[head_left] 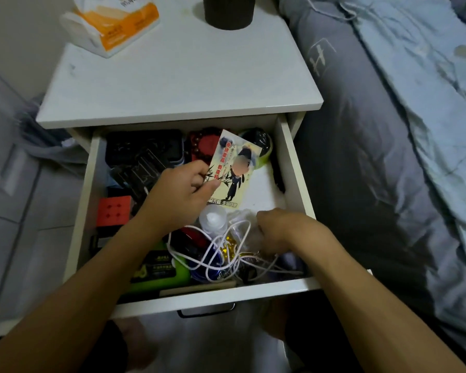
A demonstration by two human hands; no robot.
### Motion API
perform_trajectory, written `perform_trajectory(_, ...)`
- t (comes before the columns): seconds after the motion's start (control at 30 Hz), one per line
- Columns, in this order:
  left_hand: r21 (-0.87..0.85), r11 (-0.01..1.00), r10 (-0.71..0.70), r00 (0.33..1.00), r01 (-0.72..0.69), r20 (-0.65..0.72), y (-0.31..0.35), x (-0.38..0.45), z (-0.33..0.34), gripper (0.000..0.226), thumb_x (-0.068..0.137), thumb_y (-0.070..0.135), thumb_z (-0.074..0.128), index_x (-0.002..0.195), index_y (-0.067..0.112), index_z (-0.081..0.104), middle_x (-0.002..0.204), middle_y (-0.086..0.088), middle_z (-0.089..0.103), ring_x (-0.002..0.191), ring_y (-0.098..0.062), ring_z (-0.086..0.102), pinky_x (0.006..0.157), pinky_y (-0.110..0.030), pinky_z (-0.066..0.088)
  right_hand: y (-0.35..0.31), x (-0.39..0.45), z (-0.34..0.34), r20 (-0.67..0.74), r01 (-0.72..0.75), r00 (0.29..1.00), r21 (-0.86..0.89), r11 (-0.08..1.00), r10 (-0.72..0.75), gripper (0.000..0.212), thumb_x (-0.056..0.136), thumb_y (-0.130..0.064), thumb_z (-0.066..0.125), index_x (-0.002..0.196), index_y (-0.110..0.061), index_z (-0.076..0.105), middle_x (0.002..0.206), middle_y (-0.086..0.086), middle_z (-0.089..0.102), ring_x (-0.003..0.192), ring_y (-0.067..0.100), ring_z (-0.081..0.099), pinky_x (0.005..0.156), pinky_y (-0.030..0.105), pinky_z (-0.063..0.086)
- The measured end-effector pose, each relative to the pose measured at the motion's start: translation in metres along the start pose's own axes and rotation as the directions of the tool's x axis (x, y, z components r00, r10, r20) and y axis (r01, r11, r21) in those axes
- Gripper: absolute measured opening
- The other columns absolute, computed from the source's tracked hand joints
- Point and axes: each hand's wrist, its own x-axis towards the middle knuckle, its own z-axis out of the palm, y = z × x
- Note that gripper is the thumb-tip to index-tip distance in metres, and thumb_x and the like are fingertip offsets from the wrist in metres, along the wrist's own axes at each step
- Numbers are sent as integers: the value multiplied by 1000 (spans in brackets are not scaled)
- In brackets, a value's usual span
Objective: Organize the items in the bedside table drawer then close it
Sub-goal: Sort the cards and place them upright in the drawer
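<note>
The white bedside table's drawer (pixel 293 168) is pulled open and full of clutter. My left hand (pixel 180 192) pinches a printed card (pixel 233 168) by its left edge and holds it tilted above the drawer's middle. My right hand (pixel 280 228) reaches into the front right corner, fingers curled down into a crumpled clear plastic bag (pixel 242 227) and tangled white cable (pixel 221 254); what it grips is hidden. A small clear bottle with a white cap (pixel 213 218) stands between my hands.
In the drawer lie a black tray with dark clips (pixel 143 152), red beads (pixel 202 144), an orange-red cube (pixel 115 211), a green box (pixel 159 273) and a dark round thing (pixel 258 138). On top stand a tissue pack (pixel 113 22) and dark cup (pixel 228 12). A bed (pixel 388 130) borders the right.
</note>
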Motion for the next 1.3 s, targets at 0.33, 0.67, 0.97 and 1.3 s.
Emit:
perform_trajectory(0.33, -196, 968, -166, 985, 154, -46, 0, -1, -9, 32, 95, 20, 64, 71, 3, 49, 44, 2, 42, 44, -5, 30, 48, -17, 28, -12, -14, -8, 107, 314, 936, 176, 933, -335, 20, 86, -35, 65, 86, -18, 75, 82, -3, 71, 74, 11, 60, 72, 26, 51)
perform_trajectory(0.67, -321, 920, -233, 972, 224, 13, 4, -10, -6, 27, 96, 23, 62, 87, -2, 58, 59, -8, 63, 52, -8, 47, 54, -22, 39, -26, 3, 22, -34, 518, 854, 152, 842, -520, 14, 86, -30, 66, 88, -19, 73, 77, -1, 69, 70, 14, 62, 67, 28, 50)
perform_trajectory(0.97, -323, 907, -277, 961, 270, 25, 9, -3, -4, 26, 97, 22, 60, 90, -2, 59, 49, 7, 54, 39, -2, 38, 45, -18, 31, -23, 3, 17, -115, 557, 830, 133, 820, -545, 11, 86, -19, 65, 91, -20, 75, 82, -3, 71, 73, 14, 62, 70, 32, 52)
perform_trajectory(1.3, -489, 784, -403, 913, 383, 69, 18, -2, -3, 15, 99, 19, 57, 98, 4, 61, 79, 3, 74, 66, -5, 69, 55, -13, 46, 10, -16, -26, -593, 546, 803, 684, 485, -67, 15, 82, -16, 62, 70, -8, 64, 72, 12, 63, 71, 22, 62, 68, 35, 48)
